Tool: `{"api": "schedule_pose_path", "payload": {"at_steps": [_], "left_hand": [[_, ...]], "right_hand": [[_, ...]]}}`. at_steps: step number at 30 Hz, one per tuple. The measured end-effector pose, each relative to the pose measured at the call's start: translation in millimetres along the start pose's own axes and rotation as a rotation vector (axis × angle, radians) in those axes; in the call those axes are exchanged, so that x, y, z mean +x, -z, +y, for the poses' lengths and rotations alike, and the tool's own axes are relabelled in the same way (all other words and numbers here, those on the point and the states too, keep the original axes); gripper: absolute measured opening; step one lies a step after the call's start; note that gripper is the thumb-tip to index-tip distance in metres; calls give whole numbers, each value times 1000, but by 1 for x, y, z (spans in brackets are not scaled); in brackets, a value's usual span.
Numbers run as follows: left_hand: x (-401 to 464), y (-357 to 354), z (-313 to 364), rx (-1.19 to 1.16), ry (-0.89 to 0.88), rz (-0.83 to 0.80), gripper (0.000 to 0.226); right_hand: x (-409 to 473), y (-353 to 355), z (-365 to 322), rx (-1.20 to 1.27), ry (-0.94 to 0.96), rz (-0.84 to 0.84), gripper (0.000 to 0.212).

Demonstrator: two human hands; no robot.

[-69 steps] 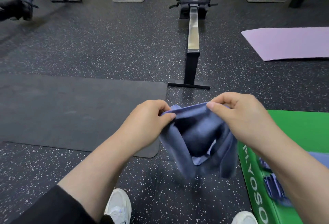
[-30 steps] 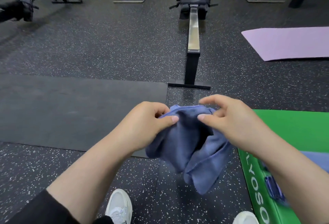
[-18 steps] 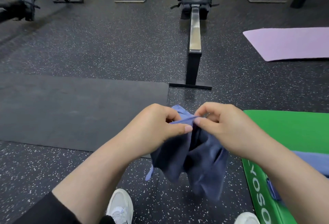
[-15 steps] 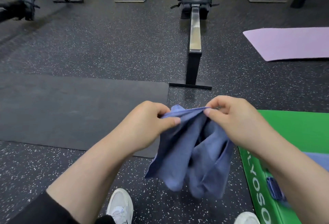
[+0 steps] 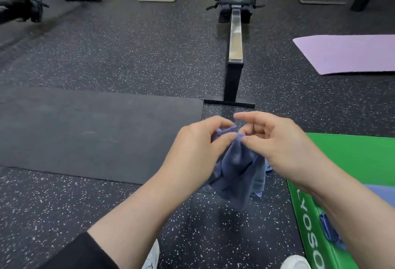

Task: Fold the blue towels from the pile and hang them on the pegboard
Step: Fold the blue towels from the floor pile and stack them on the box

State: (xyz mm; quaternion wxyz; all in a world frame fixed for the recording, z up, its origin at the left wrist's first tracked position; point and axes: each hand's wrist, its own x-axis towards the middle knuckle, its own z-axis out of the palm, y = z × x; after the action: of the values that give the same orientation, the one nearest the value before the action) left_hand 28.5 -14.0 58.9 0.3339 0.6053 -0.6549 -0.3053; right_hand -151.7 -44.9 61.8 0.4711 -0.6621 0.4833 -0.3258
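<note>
We see the fingers (image 5: 232, 137) of the left hand (image 5: 198, 151) pinching the top edge of a blue towel (image 5: 237, 172), and the right hand (image 5: 275, 142) pinching it just beside them, index finger lifted. The towel hangs bunched above the speckled floor (image 5: 128, 55). More blue cloth (image 5: 331, 232) lies on the green mat (image 5: 352, 157) at right; a rowing machine (image 5: 235, 33) stands ahead.

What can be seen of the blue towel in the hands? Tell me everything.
The blue towel is a soft, slate-blue cloth, bunched and creased, not yet neatly folded. It hangs in the air above the speckled floor. The left hand pinches its top edge between thumb and fingers; the right hand pinches it close beside. Its lower folds hang loose.
</note>
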Motion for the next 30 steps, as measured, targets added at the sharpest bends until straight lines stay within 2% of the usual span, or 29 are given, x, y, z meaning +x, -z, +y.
{"api": "schedule_pose_path", "payload": {"at_steps": [3,4,6,9,13,15,18,20,22,24,25,27,29,30], "left_hand": [[2,-1,1,125,-25,-128,37],[2,0,3,136,-14,-164,39],[2,-2,1,144,6,-179,20],[3,-1,0,186,5,-131,34],[4,7,0,162,-30,14,32],[6,14,-3,154,-23,125,35],[12,27,-13,158,44,278,36],[14,33,-15,153,84,302,28],[10,32,-9,135,74,246,13],[4,25,-2,181,17,84,40],[2,20,-1,217,-3,-3,45],[0,9,1,245,-27,-123,35],[3,4,0,214,-21,-131,13],[4,3,0,200,-11,-114,15]], "right_hand": [[-1,-2,-1,70,3,-20,49],[-1,-2,-1,81,7,-22,50],[-1,-2,0,98,11,-16,49],[-1,0,3,37,27,2,45],[-2,-4,8,-411,68,4,30],[-2,-4,8,-526,37,32,20],[0,3,8,-554,17,136,14],[1,6,6,-448,5,173,19],[1,5,1,-362,11,181,27],[2,0,-3,-320,46,146,32],[1,-2,-6,-298,69,117,33],[0,-7,-8,-225,108,68,32],[1,-7,-7,-158,113,64,28],[1,-5,-5,-140,107,70,26]]}}
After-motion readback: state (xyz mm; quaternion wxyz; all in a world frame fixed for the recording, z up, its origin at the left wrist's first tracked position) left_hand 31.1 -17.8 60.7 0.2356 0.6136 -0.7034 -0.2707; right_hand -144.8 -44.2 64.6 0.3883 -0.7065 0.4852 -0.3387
